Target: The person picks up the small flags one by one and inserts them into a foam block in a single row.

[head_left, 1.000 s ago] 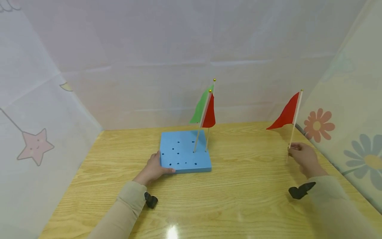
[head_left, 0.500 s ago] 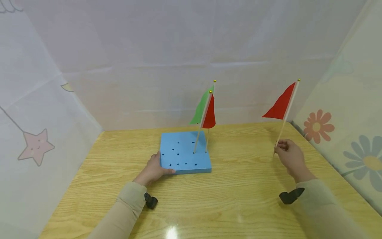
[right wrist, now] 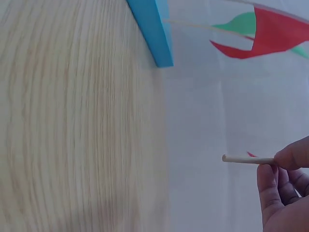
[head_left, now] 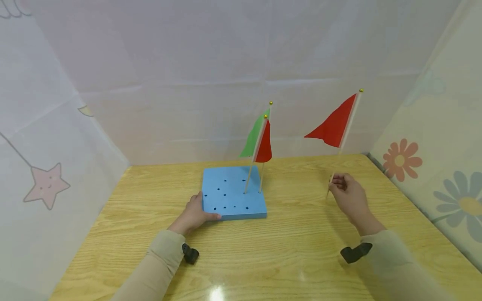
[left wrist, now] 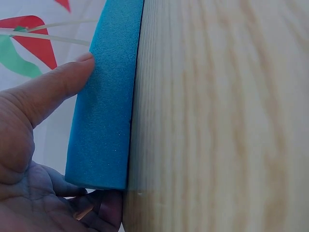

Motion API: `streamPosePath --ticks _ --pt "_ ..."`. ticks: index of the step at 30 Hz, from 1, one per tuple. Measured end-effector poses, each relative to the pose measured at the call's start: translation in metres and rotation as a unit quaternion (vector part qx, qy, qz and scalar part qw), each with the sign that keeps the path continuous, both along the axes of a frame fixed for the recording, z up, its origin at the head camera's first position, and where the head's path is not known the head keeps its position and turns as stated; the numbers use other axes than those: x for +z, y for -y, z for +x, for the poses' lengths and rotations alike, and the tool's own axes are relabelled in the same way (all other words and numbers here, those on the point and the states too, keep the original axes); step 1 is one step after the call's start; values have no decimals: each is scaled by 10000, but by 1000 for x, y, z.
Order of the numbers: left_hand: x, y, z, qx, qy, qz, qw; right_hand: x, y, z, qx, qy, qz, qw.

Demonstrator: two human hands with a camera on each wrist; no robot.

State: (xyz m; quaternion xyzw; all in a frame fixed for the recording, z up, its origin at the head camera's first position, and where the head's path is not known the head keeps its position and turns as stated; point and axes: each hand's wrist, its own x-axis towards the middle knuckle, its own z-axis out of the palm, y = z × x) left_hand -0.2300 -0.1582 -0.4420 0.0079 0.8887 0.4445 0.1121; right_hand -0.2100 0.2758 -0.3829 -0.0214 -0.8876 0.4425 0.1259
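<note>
A blue foam block [head_left: 233, 184] with several small holes lies flat on the table. My left hand [head_left: 193, 214] grips its near left corner, thumb along the front side and fingers at the left side. In the left wrist view the thumb [left wrist: 58, 84] lies against the block's blue edge. Two flags stand in the block: a red flag [head_left: 264, 144] in front of a green flag [head_left: 251, 140]. To the right, my right hand [head_left: 350, 198] pinches the lower stick of another red flag [head_left: 337, 121], which leans right. The stick's bare end [right wrist: 236, 158] juts past the fingertips.
The wood-grain table [head_left: 241, 259] runs up to a pale cloth backdrop [head_left: 196, 104]. Printed side cloths, one with a pink star [head_left: 46, 184] and one with a red flower [head_left: 401, 159], border it left and right.
My right hand has moved left with the red flag, which has risen and leans more to the right. The left hand and the foam block have stayed in place.
</note>
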Motion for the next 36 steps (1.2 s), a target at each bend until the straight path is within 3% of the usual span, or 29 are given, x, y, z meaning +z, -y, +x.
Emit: streamPosePath --ticks 18,28,36 --pt "-1 1 1 -3 -59 28 10000 8 55 9 453 -687 -7 9966" --pt "-1 1 1 -11 -42 9 10000 9 91 9 914 -1238 -451 9871" --pt "-1 2 1 -10 -73 5 10000 10 115 8 1225 -1159 -550 9841"
